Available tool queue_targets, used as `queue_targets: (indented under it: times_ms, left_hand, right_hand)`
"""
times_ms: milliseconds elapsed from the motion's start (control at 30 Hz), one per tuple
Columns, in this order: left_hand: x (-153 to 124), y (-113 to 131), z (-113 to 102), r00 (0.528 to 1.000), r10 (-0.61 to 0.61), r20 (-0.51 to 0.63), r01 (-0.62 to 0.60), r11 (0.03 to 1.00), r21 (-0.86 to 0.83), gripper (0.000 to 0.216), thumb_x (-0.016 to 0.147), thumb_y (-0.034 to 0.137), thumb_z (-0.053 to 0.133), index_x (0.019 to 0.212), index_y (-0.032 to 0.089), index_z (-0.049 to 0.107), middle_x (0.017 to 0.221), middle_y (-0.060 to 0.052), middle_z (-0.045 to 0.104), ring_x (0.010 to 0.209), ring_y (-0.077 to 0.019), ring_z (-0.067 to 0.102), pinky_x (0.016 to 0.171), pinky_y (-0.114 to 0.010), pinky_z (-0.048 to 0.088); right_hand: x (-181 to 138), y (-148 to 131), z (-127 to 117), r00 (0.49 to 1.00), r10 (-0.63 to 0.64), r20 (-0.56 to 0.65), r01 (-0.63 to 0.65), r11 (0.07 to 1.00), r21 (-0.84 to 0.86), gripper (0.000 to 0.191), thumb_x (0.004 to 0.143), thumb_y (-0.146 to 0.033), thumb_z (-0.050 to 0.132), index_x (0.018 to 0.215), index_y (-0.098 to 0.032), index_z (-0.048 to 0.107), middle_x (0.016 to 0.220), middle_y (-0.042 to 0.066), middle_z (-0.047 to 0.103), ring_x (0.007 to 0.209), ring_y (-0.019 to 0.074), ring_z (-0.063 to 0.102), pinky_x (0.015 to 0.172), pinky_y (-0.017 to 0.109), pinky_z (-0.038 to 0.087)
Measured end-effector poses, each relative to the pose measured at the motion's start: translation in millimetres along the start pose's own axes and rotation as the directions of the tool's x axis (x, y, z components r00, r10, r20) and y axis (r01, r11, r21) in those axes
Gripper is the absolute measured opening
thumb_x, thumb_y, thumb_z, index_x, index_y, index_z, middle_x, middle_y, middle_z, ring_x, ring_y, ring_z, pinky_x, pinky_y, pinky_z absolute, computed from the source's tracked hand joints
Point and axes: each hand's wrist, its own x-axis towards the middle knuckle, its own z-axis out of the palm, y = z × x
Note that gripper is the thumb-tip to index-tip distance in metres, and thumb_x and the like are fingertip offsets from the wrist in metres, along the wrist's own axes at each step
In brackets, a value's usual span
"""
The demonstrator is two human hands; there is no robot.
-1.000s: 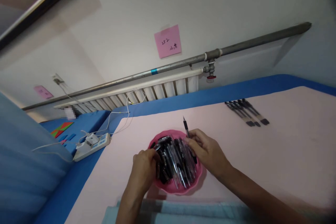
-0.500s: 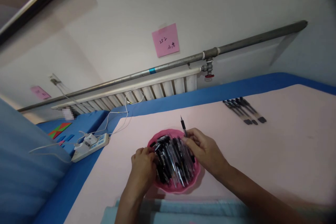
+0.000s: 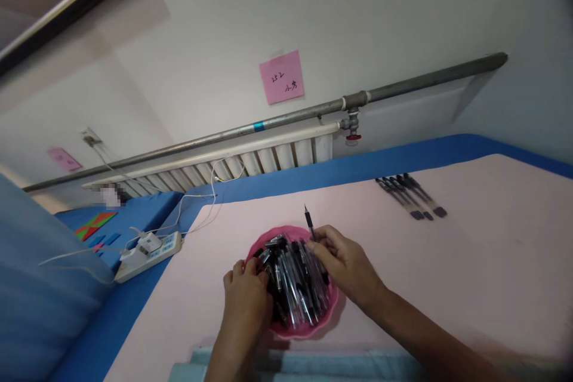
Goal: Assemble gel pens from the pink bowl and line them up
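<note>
Curled left hand (image 3: 246,298) edged right, hold unclear | right hand (image 3: 344,259) pinches pen (image 3: 309,220) | tabletop (image 3: 456,268), radiator (image 3: 267,160)

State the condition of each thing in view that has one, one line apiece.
Right hand: closed on a pen.
Held pen: uncapped, tip pointing away from the person.
Pink bowl: upright, filled with loose pens.
Left hand: curled at the bowl's left side, grip hidden.
Row of pens: lying side by side.
Power strip: white plugs inserted.
Red-handled valve: open or closed, unclear.
</note>
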Motion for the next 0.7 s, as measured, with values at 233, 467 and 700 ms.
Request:
queue_targets:
  times_ms: [233, 467, 700]
  left_hand:
    - [1, 2, -2, 1.000, 0.001, -0.003, -0.001, 1.000, -0.011, 0.033, 0.070, 0.017, 0.047, 0.093, 0.022, 0.069, 0.120, -0.010, 0.056, 0.112, -0.0335, 0.039, 0.087, -0.046, 0.028]
    - [4, 0, -4, 1.000, 0.003, 0.021, -0.002, 0.999, -0.046, 0.031, 0.066, 0.014, 0.046, 0.088, 0.020, 0.068, 0.114, -0.011, 0.058, 0.107, -0.0318, 0.044, 0.084, -0.045, 0.033]
    - [6, -9, -5, 0.999, 0.016, 0.039, -0.014, 0.998, -0.067, 0.030, 0.071, 0.014, 0.043, 0.086, 0.022, 0.068, 0.108, -0.008, 0.061, 0.098, -0.0265, 0.051, 0.079, -0.038, 0.038]
  right_hand:
    - [1, 1, 0, 1.000, -0.010, -0.004, 0.010, 1.000, -0.021, 0.014, 0.076, -0.036, 0.054, 0.075, -0.022, 0.054, 0.056, -0.005, 0.051, 0.054, 0.0130, 0.049, 0.051, 0.024, 0.038]
    - [1, 3, 0, 1.000, -0.012, 0.008, 0.012, 1.000, -0.018, 0.013, 0.077, -0.034, 0.053, 0.076, -0.021, 0.056, 0.059, -0.004, 0.053, 0.056, 0.0135, 0.052, 0.054, 0.025, 0.040]
    - [1, 1, 1, 1.000, -0.008, 0.019, 0.008, 1.000, -0.018, 0.012, 0.078, -0.033, 0.053, 0.076, -0.021, 0.055, 0.058, -0.004, 0.052, 0.056, 0.0131, 0.051, 0.055, 0.026, 0.040]
